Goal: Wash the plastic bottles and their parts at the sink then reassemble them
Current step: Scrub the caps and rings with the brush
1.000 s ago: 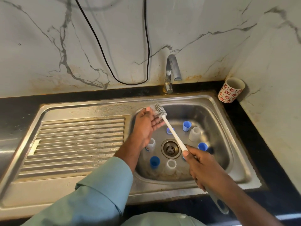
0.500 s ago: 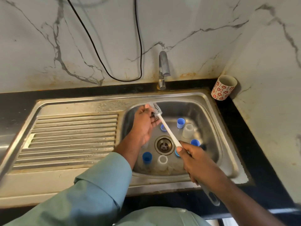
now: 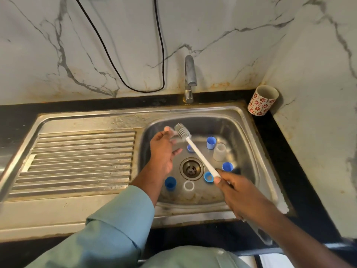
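Note:
In the steel sink basin (image 3: 249,155), my left hand (image 3: 162,151) holds what looks like a small clear bottle part (image 3: 172,134) between thumb and fingers; the part is blurred. My right hand (image 3: 233,190) grips the white handle of a bottle brush (image 3: 199,153), and its grey bristle head touches that part. Loose on the basin floor around the drain (image 3: 191,168) are several blue caps, among them one at the back (image 3: 211,142) and one at the front left (image 3: 170,183). Two clear cups (image 3: 219,151) (image 3: 188,187) stand there too.
A tap (image 3: 190,78) rises behind the basin, no water running. The ribbed draining board (image 3: 77,161) lies to the left. A red-flowered cup (image 3: 262,100) stands in the back right corner on the black counter. A black cable (image 3: 123,74) hangs on the marble wall.
The brush head stays against the part in my left hand and has shifted slightly along it. My head has moved, so the sink sits a little differently in view. The loose parts have not moved.

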`<state>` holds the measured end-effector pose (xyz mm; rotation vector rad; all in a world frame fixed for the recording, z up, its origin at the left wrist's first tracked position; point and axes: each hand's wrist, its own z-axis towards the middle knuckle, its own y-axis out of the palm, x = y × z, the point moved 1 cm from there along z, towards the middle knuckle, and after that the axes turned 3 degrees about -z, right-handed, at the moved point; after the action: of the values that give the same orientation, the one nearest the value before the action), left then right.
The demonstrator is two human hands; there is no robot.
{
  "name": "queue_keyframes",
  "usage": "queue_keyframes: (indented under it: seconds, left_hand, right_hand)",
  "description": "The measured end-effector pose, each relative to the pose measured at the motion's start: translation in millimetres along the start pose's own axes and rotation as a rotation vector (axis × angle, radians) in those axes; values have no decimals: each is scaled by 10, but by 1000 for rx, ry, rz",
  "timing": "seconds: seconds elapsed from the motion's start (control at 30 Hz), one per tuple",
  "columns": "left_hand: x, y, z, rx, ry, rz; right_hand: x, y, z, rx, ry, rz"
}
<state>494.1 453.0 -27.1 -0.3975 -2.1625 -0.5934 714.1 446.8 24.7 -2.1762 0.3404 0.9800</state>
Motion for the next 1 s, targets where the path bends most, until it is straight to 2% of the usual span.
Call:
queue_keyframes:
  seconds: [0.07,0.17,0.33,0.5,0.63,0.73,0.83,0.93,1.0]
  left_hand:
    - [-20,-8,21,-29,-50,-12]
    - [52,-60,100,33,-40,-139]
    - [54,-33,75,-164,-117,-174]
    - [151,-197,278,52,-145,-334]
    - [122,-180,231,-49,-275,-397]
    - [191,-181,302,-119,-288,-438]
    - [173,-234,393,-127,-216,-296]
    - [114,-236,340,-258,-136,-57]
    - [145,-267,354,-224,-95,-38]
  right_hand:
    - [-81,27,46,36,11,-14]
    - [-182,100,27,26,11,-25]
    - [-366,247,230,134,55,-77]
    - [-432,459,71,127,5,-226]
    - [-524,594,314,158,46,-224]
    - [-476,541,309,143,66,-130]
    - [-414,460,178,78,97,-5]
    - [-415,364,312,83,153,35]
    - [-418,324,333,46,159,68]
